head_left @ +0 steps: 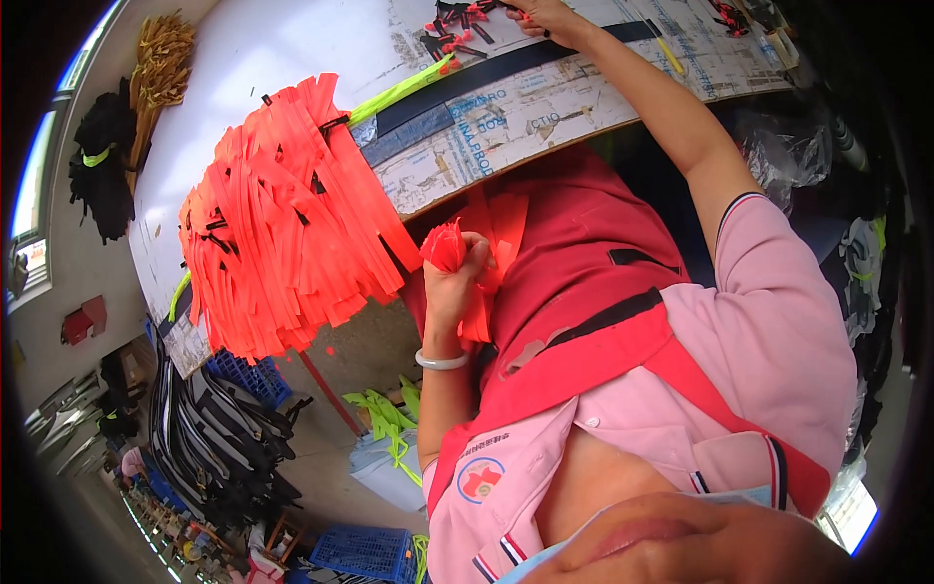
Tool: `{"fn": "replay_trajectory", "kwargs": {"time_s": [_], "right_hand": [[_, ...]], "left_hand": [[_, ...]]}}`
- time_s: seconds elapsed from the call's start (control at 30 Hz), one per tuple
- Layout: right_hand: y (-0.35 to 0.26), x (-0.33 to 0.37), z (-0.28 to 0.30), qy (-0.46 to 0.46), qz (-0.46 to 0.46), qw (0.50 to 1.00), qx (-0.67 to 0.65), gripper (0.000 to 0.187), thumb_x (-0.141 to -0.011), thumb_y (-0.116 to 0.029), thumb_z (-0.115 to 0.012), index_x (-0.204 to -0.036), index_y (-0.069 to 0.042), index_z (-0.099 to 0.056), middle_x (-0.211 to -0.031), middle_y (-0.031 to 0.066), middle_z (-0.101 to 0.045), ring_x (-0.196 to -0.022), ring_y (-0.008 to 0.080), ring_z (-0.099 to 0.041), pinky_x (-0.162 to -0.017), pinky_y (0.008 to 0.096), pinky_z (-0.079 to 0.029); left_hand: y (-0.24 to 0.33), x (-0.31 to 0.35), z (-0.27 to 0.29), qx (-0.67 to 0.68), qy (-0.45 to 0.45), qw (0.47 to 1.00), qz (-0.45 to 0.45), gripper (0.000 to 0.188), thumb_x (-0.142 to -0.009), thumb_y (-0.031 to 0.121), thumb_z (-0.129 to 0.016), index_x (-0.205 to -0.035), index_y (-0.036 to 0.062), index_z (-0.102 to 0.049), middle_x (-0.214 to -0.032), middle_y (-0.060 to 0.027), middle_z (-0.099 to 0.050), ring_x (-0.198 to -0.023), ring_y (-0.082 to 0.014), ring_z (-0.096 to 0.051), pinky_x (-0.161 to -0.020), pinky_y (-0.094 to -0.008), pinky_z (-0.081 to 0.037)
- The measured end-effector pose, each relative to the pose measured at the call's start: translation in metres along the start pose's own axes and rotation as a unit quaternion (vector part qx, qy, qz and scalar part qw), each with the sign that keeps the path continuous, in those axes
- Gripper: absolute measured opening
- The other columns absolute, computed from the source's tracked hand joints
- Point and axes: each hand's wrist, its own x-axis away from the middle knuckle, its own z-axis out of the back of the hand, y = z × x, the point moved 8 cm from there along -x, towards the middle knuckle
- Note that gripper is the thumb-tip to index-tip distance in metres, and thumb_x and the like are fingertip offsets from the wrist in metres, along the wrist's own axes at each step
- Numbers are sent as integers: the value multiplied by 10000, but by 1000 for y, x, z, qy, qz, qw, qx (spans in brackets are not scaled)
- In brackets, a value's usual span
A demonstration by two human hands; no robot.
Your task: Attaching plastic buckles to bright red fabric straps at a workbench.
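My left hand point(457, 282), with a pale bangle at the wrist, is closed around a bunch of orange-red fabric strips point(445, 245) in front of my red apron point(593, 234). The bunched ends stick out above the fist, and the tails hang below it. At the top of the view my right hand point(548, 19) reaches across the table, fingers bent together beside a scattered pile of small black and red pieces point(457, 34). What its fingertips grip is too small to make out. A large heap of orange-red strips point(292, 214) with black bits drapes over the table edge.
The white-topped table point(263, 49) has a worn front edge. On it are a yellow-green strip point(404, 90), a dark band point(418, 105) and a yellow pen-like tool point(670, 55). Black straps point(209, 428) and blue crates point(365, 553) sit below at left.
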Motion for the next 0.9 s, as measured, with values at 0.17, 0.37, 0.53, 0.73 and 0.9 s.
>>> {"fn": "replay_trajectory", "kwargs": {"time_s": [0.17,0.37,0.53,0.73,0.9], "right_hand": [[17,13,15,23,-106,973,-202,226,-937,-277,-551,-841,-77,-591,-634,6,-532,-459,84,-450,-379,213,-370],[12,30,9,-5,-16,978,-207,218,-959,-305,-547,-883,-102,-548,-689,6,-548,-506,66,-467,-368,181,-344],[22,49,-41,0,-166,939,-300,306,-980,-380,-498,-793,-152,-414,-617,-45,-377,-443,27,-306,-364,174,-237],[4,112,-152,-76,-196,970,-125,409,-1009,-384,-424,-1127,-19,-569,-643,-38,-418,-435,16,-294,-370,166,-231],[2,139,-209,-157,-198,967,-22,344,-1003,-343,-453,-1172,-74,-584,-623,-41,-450,-462,10,-356,-389,167,-241]], "left_hand": [[8,-1,3,11,2,1000,13,82,-903,37,-585,-939,-8,-643,-747,-37,-636,-582,-75,-543,-538,-217,-437],[7,-6,-3,-22,-1,1000,21,88,-905,26,-573,-940,-18,-642,-773,-57,-659,-605,-92,-579,-554,-225,-461],[10,-3,2,-4,31,999,16,72,-906,21,-573,-913,-11,-636,-774,-64,-665,-587,-99,-588,-550,-230,-474],[31,-16,20,20,99,991,-82,126,-919,91,-610,-980,-10,-655,-754,-35,-637,-573,-81,-533,-531,-210,-427],[44,-15,18,19,103,990,-90,161,-918,83,-607,-1032,-26,-637,-770,-53,-640,-599,-96,-548,-551,-215,-430]]}}
